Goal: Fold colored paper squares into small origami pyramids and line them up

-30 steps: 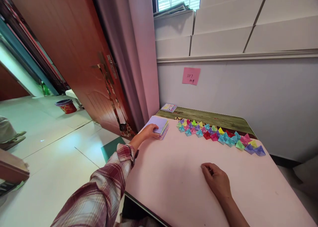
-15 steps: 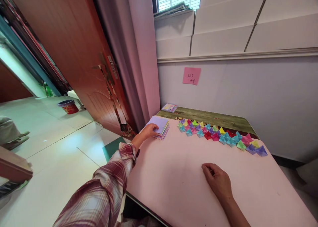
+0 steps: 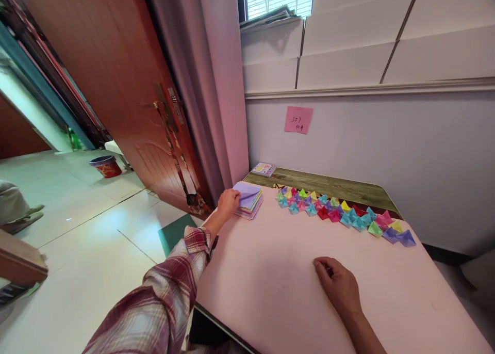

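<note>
At the table's left far side, my left hand [image 3: 229,203] pinches the near edge of a purple sheet of paper [image 3: 244,190] and bends it up. Beneath it lies a stack of coloured paper squares [image 3: 251,209], the layers below showing yellow and pink edges. My right hand [image 3: 339,286] rests on the pink tabletop [image 3: 278,271], fingers curled in and thumb against them, and I see nothing in it. Rows of small folded paper shapes [image 3: 323,213] in blue, pink, green, yellow and purple stand beyond my right hand.
A small packet [image 3: 263,169] lies at the table's far left corner, on a wood-patterned strip [image 3: 328,182]. A pink note [image 3: 298,119] is stuck on the wall behind. Left of the table are a brown door [image 3: 127,85] and a red bucket [image 3: 105,166] on the floor.
My left hand has drawn back a little to the left on the stack, and the top purple sheet is now bent up at its edge. My right hand stays nearly still.
</note>
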Available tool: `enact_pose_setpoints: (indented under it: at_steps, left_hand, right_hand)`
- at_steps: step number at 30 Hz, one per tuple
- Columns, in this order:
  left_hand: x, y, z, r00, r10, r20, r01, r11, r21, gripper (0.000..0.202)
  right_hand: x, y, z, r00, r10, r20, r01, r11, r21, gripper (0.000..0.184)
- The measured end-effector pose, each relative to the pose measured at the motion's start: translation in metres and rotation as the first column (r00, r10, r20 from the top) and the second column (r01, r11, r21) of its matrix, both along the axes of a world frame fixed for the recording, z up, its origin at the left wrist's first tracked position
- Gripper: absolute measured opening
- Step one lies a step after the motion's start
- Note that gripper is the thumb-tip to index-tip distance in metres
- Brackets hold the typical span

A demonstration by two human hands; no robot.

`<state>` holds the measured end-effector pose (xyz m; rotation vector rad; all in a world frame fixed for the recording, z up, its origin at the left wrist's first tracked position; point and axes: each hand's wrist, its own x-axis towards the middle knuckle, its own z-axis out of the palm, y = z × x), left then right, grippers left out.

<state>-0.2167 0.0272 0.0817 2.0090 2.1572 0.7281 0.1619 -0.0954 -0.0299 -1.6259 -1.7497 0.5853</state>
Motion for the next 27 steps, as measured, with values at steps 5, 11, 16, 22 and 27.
enact_pose_setpoints:
  at_steps: [5, 11, 16, 22, 27]
  left_hand:
    - [0.072, -0.034, -0.005, 0.976, -0.210, -0.058, 0.217, 0.966, 0.142, 0.031]
    - [0.163, -0.082, -0.067, 0.801, -0.565, 0.198, 0.488, 0.808, 0.332, 0.030]
    - [0.176, -0.090, -0.101, 0.716, -0.493, 0.494, 0.409, 0.870, 0.275, 0.029]
    - [0.169, -0.090, -0.095, 0.609, -0.497, 0.618, 0.481, 0.851, 0.211, 0.021]
    - [0.170, -0.091, -0.096, 0.642, -0.498, 0.583, 0.481, 0.854, 0.200, 0.030]
  right_hand:
    - [-0.003, 0.001, 0.001, 0.995, -0.055, -0.089, 0.061, 0.996, 0.070, 0.031]
    - [0.001, 0.006, 0.001, 0.912, -0.373, -0.172, 0.404, 0.891, 0.208, 0.061]
    - [0.005, 0.010, -0.005, 0.945, -0.320, -0.063, 0.321, 0.882, 0.345, 0.063]
    - [0.009, 0.014, -0.018, 0.977, -0.206, 0.063, 0.174, 0.926, 0.335, 0.056]
    - [0.010, 0.014, -0.018, 0.987, -0.060, 0.149, 0.004, 0.937, 0.350, 0.043]
